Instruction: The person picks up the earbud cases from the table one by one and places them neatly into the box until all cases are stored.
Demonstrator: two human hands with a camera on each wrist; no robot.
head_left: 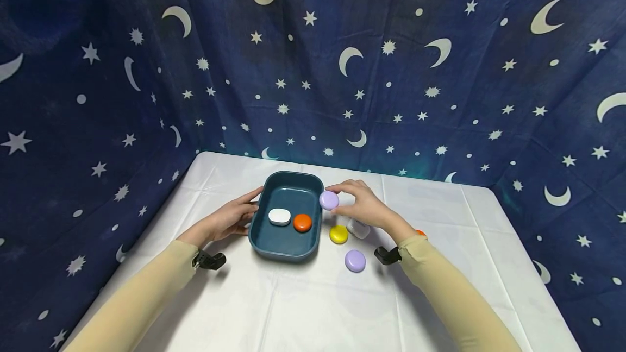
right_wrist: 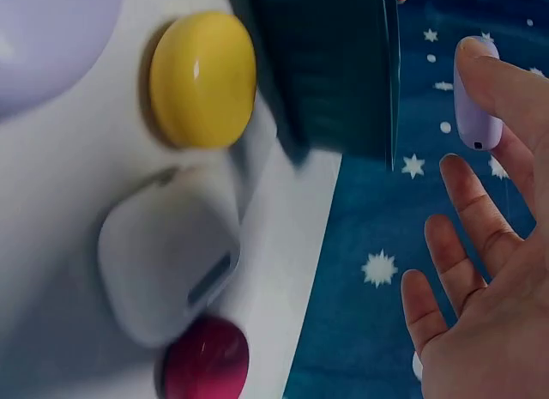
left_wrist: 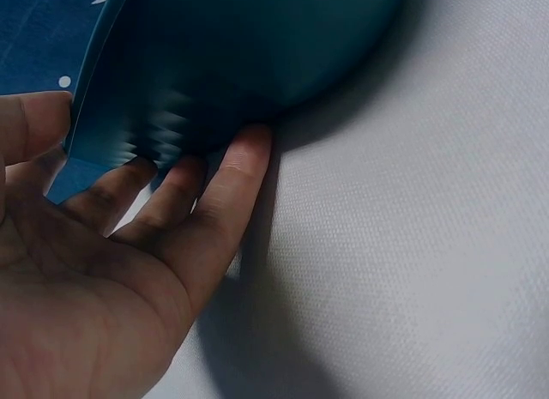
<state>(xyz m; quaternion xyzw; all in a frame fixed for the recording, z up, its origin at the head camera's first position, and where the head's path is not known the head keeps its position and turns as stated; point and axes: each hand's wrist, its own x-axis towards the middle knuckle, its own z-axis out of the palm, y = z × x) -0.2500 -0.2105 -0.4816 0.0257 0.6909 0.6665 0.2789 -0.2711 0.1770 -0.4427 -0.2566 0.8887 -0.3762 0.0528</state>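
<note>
My left hand [head_left: 229, 221] rests its fairly straight fingers against the left wall of a dark teal tray [head_left: 287, 257]. In the left wrist view, its fingertips [left_wrist: 250, 146] touch the outer wall, and one finger reaches the rim. A white oval piece [head_left: 279, 217] and an orange round piece [head_left: 302, 223] lie inside the tray. At the tray's right rim, my right hand [head_left: 362, 203] pinches a lavender disc [head_left: 329, 200] between thumb and forefinger. The right wrist view shows this disc [right_wrist: 477, 99] edge-on, with a small dark mark; the other fingers are spread loosely.
Right of the tray lie a yellow round piece [head_left: 338, 234], a white rounded case [head_left: 359, 228] and another lavender disc [head_left: 355, 261]. My right sleeve partly hides an orange piece [head_left: 420, 232]. A dark red piece [right_wrist: 208, 360] shows in the right wrist view. Starry curtains [head_left: 371, 96] border the white table [head_left: 313, 308].
</note>
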